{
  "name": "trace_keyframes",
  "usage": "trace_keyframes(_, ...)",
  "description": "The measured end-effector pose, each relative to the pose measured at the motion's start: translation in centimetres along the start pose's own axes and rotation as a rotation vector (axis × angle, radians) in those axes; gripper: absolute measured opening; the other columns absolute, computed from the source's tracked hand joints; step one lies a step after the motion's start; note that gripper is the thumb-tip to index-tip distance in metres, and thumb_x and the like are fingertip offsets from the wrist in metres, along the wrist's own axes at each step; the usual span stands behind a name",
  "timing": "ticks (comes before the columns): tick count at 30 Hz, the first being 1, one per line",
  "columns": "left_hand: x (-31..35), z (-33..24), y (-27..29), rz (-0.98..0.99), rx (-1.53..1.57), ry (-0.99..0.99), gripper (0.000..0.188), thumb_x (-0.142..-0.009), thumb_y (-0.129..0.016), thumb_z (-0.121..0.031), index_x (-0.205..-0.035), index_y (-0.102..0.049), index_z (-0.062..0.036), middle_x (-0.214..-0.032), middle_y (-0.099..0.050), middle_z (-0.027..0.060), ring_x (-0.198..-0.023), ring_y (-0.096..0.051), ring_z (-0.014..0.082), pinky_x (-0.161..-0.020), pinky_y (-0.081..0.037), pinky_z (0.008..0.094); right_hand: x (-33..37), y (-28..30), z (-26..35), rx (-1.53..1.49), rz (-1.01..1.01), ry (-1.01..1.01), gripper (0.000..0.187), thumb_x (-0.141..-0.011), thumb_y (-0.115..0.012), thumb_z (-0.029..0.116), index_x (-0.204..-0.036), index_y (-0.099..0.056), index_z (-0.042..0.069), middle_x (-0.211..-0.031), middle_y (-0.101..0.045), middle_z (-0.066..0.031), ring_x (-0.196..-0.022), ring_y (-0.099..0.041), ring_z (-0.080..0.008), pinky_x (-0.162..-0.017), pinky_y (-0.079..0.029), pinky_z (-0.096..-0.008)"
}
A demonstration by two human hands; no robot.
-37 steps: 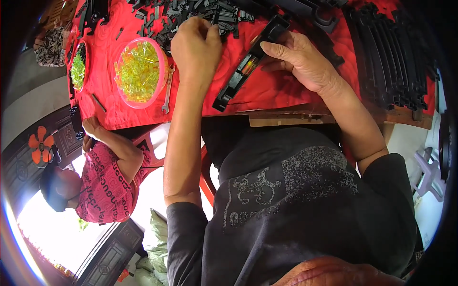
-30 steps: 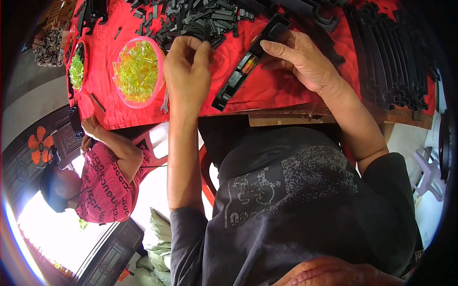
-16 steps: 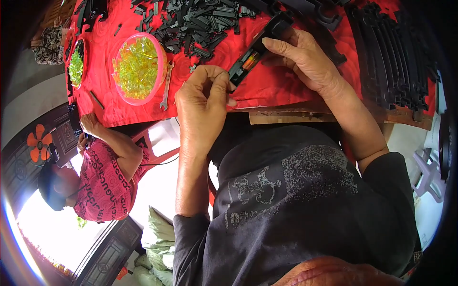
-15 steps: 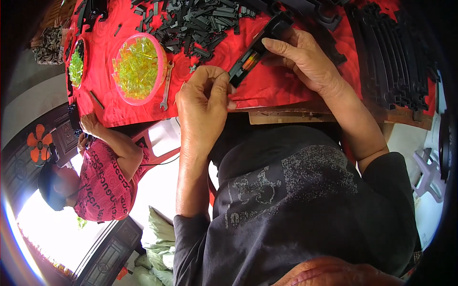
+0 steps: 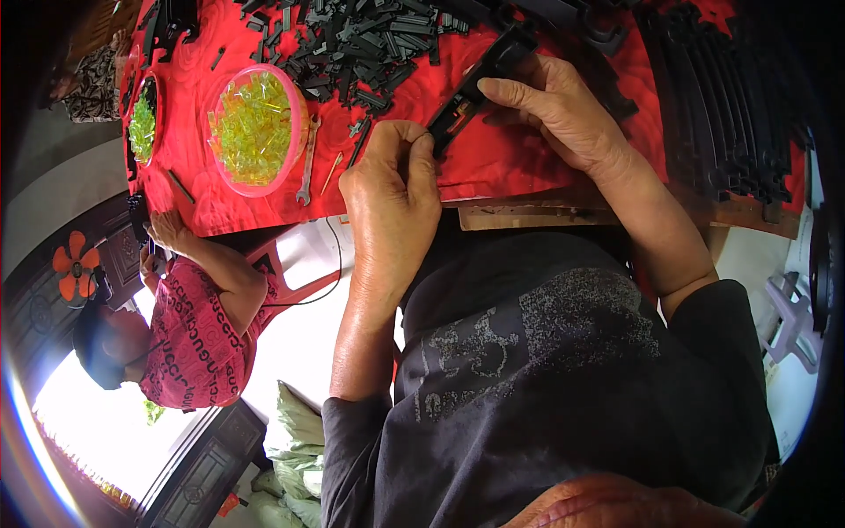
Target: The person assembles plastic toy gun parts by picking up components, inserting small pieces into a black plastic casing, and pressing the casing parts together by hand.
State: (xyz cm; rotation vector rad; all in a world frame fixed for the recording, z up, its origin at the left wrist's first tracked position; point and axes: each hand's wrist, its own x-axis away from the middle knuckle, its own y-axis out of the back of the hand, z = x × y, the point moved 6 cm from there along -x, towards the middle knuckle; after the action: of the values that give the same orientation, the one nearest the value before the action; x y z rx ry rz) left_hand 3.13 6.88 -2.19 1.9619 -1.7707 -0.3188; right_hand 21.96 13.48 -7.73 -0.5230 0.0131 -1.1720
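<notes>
A long black plastic piece (image 5: 468,95) with an open slot lies slanted over the near edge of the red-covered table. My right hand (image 5: 559,110) is closed around its far part, thumb on top. A small yellowish bit (image 5: 461,107) shows inside the slot. My left hand (image 5: 392,180) is pinched closed at the near end of the piece, fingertips touching it or just beside it. Whatever those fingertips hold is hidden. Close to my left hand lie a small dark cross-shaped part (image 5: 355,128) and a thin wooden stick (image 5: 332,172).
A pink bowl of clear yellow-green pieces (image 5: 255,128) stands left, beside a wrench (image 5: 308,163). Small black parts (image 5: 361,48) are heaped at the back. Long black curved parts (image 5: 722,106) are stacked right. A co-worker (image 5: 198,326) sits at the left.
My left hand has moved slightly right, uncovering the wooden stick and a thin dark rod. The black piece has shifted a little, and less of the orange-yellow bit in its slot shows.
</notes>
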Motion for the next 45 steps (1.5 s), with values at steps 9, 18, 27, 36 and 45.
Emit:
trace_keyframes(9, 0.1, -0.5, -0.4, -0.032, 0.02, -0.05, 0.002, -0.096, -0.065, 0.0, -0.096, -0.062, 0.0004, -0.07, -0.066, 0.0085, -0.062, -0.063, 0.0119, -0.059, -0.049, 0.0289, 0.1, -0.1, 0.5, -0.019, -0.064, 0.083, 0.028, -0.089, -0.084, 0.022, -0.108, -0.075, 0.004, -0.099, -0.076, -0.0048, -0.097, -0.071, -0.0123, -0.092, -0.055, -0.0271)
trace_keyframes(18, -0.1, -0.1, 0.2, -0.051, 0.024, -0.044, 0.001, -0.096, -0.066, 0.0, -0.096, -0.065, 0.0005, -0.071, -0.067, 0.0073, -0.062, -0.06, 0.0091, -0.058, -0.048, 0.0271, 0.0, -0.1, 0.2, -0.097, 0.005, -0.019, 0.031, -0.092, -0.078, 0.026, -0.111, -0.073, 0.001, -0.1, -0.075, -0.0061, -0.098, -0.071, -0.0129, -0.092, -0.055, -0.0286)
trace_keyframes(27, -0.4, -0.8, 1.4, -0.096, -0.08, -0.099, 0.005, -0.096, -0.067, -0.001, -0.099, -0.065, 0.0018, -0.073, -0.068, 0.0087, -0.064, -0.062, 0.0098, -0.059, -0.049, 0.0272, 0.3, -1.0, 1.1, 0.019, 0.122, 0.003, 0.042, -0.091, -0.072, 0.022, -0.129, -0.066, 0.005, -0.106, -0.07, -0.003, -0.104, -0.069, -0.0133, -0.093, -0.057, -0.0309)
trace_keyframes(36, -0.6, 1.2, 2.1, -0.092, 0.076, -0.013, 0.007, -0.097, -0.068, -0.003, -0.099, -0.066, 0.0034, -0.075, -0.07, 0.007, -0.065, -0.062, 0.0078, -0.059, -0.049, 0.0252, 0.1, -0.7, -0.5, -0.229, 0.176, -0.057, 0.042, -0.101, -0.066, 0.036, -0.128, -0.064, 0.004, -0.11, -0.068, -0.0038, -0.11, -0.066, -0.0144, -0.098, -0.058, -0.0362)
trace_keyframes(45, -1.0, 1.1, 2.0, -0.087, 0.185, 0.005, 0.007, -0.098, -0.067, -0.002, -0.102, -0.066, 0.0037, -0.08, -0.07, 0.0056, -0.067, -0.063, 0.0076, -0.061, -0.052, 0.0232, 0.1, -1.0, -0.1, -0.284, 0.231, -0.05, 0.047, -0.105, -0.058, 0.042, -0.128, -0.064, 0.001, -0.114, -0.069, -0.0072, -0.111, -0.066, -0.0163, -0.1, -0.058, -0.0369)
